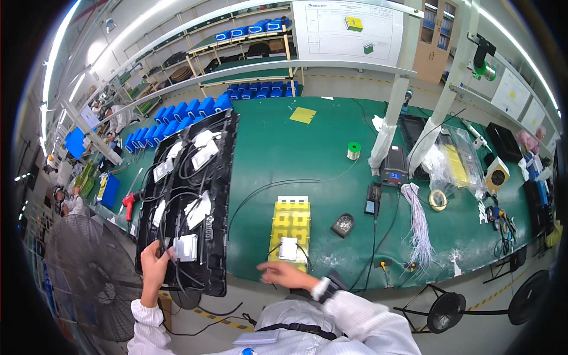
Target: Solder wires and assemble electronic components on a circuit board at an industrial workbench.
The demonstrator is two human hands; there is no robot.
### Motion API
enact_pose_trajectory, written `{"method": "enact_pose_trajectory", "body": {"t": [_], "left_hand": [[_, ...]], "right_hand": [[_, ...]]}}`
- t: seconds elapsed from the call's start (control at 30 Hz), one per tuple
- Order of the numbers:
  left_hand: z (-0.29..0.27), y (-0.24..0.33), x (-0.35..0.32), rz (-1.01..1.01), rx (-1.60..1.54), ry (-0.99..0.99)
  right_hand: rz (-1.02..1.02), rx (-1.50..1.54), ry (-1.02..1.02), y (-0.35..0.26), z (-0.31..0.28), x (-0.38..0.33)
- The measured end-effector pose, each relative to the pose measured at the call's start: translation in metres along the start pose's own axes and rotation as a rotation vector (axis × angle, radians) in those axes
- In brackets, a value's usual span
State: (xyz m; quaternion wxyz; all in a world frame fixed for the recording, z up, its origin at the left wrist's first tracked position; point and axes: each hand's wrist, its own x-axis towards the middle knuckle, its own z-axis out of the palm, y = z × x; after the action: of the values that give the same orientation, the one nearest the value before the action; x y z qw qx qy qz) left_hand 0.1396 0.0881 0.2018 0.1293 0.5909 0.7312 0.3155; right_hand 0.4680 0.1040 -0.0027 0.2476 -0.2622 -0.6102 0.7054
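My left hand is over the near left part of a black tray, its fingers closed beside a silver-white circuit module with black cables. What those fingers pinch is hidden. Several more such modules with black leads lie in the tray. My right hand is at the near end of a yellow battery pack, fingers stretched to the left, and I see nothing held. On the pack rests another silver-white module, with a black wire out of each side.
Solder spool, dark metal cup, soldering station and bundled white wires are on the green bench. Tape roll lies farther right. Left stand blue packs, a red heat gun and a fan.
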Motion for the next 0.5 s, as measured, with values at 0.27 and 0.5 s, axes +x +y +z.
{"method": "enact_pose_trajectory", "body": {"t": [0.27,0.5], "left_hand": [[0.083,0.081,-0.011,0.171,0.087,-0.083],[0.182,0.212,-0.080,0.411,0.089,-0.203]], "right_hand": [[0.205,0.401,0.525,0.002,-0.021,-0.249],[0.071,0.564,0.907,0.027,0.009,-0.425]]}}
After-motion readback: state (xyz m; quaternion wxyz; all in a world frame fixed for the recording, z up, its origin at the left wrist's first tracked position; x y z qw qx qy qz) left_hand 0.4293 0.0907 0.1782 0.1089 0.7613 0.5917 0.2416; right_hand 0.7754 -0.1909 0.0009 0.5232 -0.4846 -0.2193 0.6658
